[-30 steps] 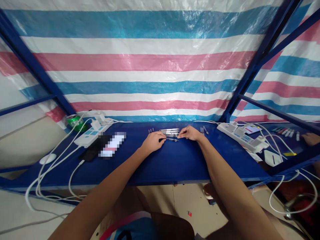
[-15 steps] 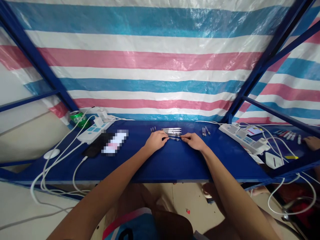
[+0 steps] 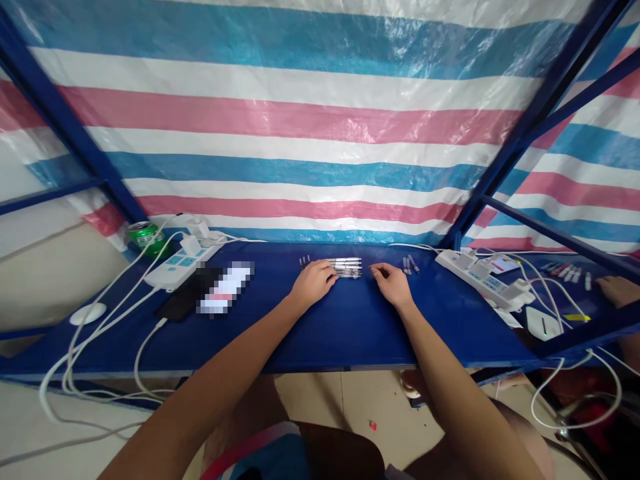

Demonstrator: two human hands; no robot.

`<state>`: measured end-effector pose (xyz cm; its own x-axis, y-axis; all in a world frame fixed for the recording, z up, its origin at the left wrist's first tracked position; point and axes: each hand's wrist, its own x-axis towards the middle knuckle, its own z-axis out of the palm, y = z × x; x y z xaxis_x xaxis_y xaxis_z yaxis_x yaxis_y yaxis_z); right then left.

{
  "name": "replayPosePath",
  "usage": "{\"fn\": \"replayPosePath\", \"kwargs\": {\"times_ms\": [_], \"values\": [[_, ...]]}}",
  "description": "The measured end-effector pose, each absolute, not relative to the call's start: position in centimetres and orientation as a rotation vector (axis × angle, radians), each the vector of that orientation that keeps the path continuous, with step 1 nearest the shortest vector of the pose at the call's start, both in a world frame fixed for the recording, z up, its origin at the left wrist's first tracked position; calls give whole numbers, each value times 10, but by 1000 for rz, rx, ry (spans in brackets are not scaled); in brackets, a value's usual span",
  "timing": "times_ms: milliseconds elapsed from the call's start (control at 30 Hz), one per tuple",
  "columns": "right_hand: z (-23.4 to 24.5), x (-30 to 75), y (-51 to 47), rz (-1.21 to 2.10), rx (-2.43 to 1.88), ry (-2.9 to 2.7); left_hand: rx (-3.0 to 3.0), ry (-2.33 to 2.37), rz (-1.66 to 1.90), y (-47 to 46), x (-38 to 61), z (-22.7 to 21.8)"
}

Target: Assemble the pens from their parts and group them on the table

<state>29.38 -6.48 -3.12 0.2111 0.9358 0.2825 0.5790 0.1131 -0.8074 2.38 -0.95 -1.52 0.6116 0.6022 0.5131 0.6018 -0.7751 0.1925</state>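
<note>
Several white and silver pens (image 3: 347,267) lie side by side at the back of the blue table (image 3: 350,327). My left hand (image 3: 314,283) rests on the table with its fingers curled against the pens' left ends. My right hand (image 3: 393,285) lies a little to the right of the pens, apart from them, with fingertips drawn together; anything in them is too small to see. A few small pen parts (image 3: 304,261) lie left of the row, and a few more small parts (image 3: 408,265) lie to the right.
At the left are a white power strip (image 3: 177,265) with trailing cables, a dark phone (image 3: 183,303) and a green can (image 3: 143,235). Another power strip (image 3: 483,281) lies at the right. Another person's hand (image 3: 617,290) rests on the neighbouring table. A striped tarpaulin hangs behind.
My right hand has drawn away from the pens to the right. The pen that lay between my hands now lies with the row. My left hand stays at the pens' left ends.
</note>
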Motion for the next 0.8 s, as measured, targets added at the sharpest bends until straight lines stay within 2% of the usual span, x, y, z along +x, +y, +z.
{"fn": "replayPosePath", "kwargs": {"times_ms": [100,200,267,367,533,633,800], "values": [[-33,298,-63,385,-1572,-1479,2814,1031,897,-9,24,-12],[-34,314,-60,130,-1651,-1493,2770,1073,970,-9,17,-4],[-36,332,-56,-88,-1758,-1433,2735,1177,1033,-8,6,3],[-39,366,-50,-239,-1977,-1260,2671,1471,989,-4,-14,9],[-47,404,-41,-249,-2184,-1166,2437,1943,653,6,-40,5],[-54,410,-37,-240,-2228,-1224,2340,1945,534,9,-43,3],[-61,417,-35,-252,-2217,-1276,2258,1830,552,9,-39,6]]}}
